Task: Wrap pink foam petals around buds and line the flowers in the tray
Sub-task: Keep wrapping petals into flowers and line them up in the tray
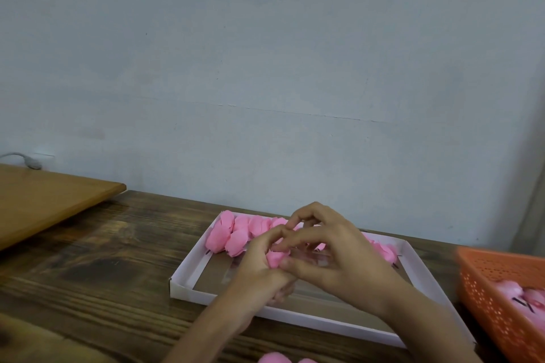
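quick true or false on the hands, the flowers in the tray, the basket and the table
1. The left hand and the right hand hold one pink flower over the tray. True.
2. The finished flowers line the tray's near edge. False: they lie along its far side.
3. The basket on the right is blue. False: it is orange.
4. The table is dark wood. True.

tray (180,289) front bare, flowers (236,237) crowd its back — orange basket (483,289) close right
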Demonstrator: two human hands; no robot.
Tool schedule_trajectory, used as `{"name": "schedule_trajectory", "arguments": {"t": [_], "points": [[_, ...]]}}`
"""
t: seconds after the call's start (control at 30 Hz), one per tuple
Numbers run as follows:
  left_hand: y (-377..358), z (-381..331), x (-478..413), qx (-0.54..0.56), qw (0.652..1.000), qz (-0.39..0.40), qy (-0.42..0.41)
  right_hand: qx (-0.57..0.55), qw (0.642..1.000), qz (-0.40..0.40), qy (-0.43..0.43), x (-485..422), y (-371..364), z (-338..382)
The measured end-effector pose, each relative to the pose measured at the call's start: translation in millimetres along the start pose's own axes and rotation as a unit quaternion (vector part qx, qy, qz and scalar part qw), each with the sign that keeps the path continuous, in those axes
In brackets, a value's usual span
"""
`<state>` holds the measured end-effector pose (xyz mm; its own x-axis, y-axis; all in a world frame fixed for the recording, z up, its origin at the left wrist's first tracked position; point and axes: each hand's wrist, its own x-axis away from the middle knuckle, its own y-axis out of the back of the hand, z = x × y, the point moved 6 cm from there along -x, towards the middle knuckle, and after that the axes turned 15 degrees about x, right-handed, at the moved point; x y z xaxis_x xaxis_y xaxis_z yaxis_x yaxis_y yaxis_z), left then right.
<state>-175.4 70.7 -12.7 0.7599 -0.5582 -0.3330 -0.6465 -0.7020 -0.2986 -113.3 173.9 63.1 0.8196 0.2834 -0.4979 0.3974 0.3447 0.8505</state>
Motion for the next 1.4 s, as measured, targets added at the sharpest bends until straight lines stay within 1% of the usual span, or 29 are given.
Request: {"name": "schedule_trajectory", "arguments": {"t": [0.1,0.13,0.17,0.2,0.27,0.33,0.4,0.47,0.53,0.6,0.67,0.77,0.83,0.9,0.93,1.03,1.13,1.2,1.3,1.37,1.4], "points": [[-0.8,-2.1,-0.4,0.003,1.000,-0.008,-0.016,0.031,0.999,0.006,0.019,1.0,-2.9,1.5],[1.0,-1.4,-1.3,0.005,1.000,-0.022,-0.019,0.019,1.000,0.004,0.013,1.1,-4.7,0.6],[2.9,-1.7,-1.9,0.018,0.999,-0.039,-0.024,-0.017,1.000,-0.009,-0.008,1.2,-5.5,-1.1],[5.7,-2.5,-2.8,0.048,0.997,-0.057,-0.032,-0.070,0.996,-0.034,-0.042,1.3,-5.9,-3.8],[12.8,-5.2,-4.5,0.147,0.983,-0.093,-0.053,-0.179,0.972,-0.078,-0.128,2.5,-12.7,-9.9],[20.9,-4.9,-6.2,0.243,0.960,-0.120,-0.067,-0.254,0.946,-0.062,-0.190,2.5,-30.1,-10.2],[26.0,0.5,-8.9,0.303,0.941,-0.140,-0.064,-0.264,0.944,-0.029,-0.194,2.1,-48.5,-2.5],[31.8,8.9,-10.5,0.330,0.927,-0.170,-0.048,-0.243,0.952,-0.026,-0.184,2.9,-60.4,7.2],[32.8,12.5,-11.8,0.324,0.928,-0.179,-0.032,-0.250,0.948,-0.047,-0.191,4.2,-65.4,10.5],[30.4,11.9,-12.9,0.318,0.933,-0.164,-0.020,-0.262,0.941,-0.066,-0.203,4.3,-66.4,8.4],[28.9,5.9,-9.0,0.318,0.936,-0.150,-0.019,-0.290,0.930,-0.068,-0.217,3.8,-67.1,8.5],[22.3,-8.5,-1.2,0.282,0.951,-0.125,-0.020,-0.385,0.884,-0.051,-0.262,2.9,-75.3,11.5],[20.5,-11.3,1.4,0.252,0.958,-0.137,-0.018,-0.426,0.859,-0.027,-0.281,0.0,-80.3,14.0],[21.1,-11.9,2.2,0.248,0.954,-0.163,-0.029,-0.471,0.835,-0.003,-0.285,-2.8,-81.0,17.6],[21.8,-12.2,2.4,0.257,0.950,-0.172,-0.039,-0.480,0.834,0.007,-0.273,-3.6,-79.4,19.9],[25.3,-10.5,2.5,0.262,0.945,-0.188,-0.047,-0.449,0.870,0.005,-0.202,-2.6,-73.8,24.6],[26.5,-6.1,0.6,0.237,0.953,-0.189,-0.026,-0.424,0.884,-0.030,-0.196,0.3,-74.2,20.9],[26.1,-6.0,0.7,0.223,0.958,-0.180,-0.015,-0.430,0.880,-0.037,-0.198,-0.1,-74.6,22.9],[24.4,-8.3,1.6,0.206,0.968,-0.144,-0.001,-0.449,0.862,-0.014,-0.234,-2.1,-79.9,25.0],[23.5,-9.3,1.3,0.209,0.970,-0.127,0.000,-0.430,0.854,0.011,-0.292,-0.2,-86.7,19.0],[23.0,-9.4,0.9,0.209,0.969,-0.128,-0.002,-0.409,0.858,0.018,-0.312,1.8,-91.4,14.3]]}}
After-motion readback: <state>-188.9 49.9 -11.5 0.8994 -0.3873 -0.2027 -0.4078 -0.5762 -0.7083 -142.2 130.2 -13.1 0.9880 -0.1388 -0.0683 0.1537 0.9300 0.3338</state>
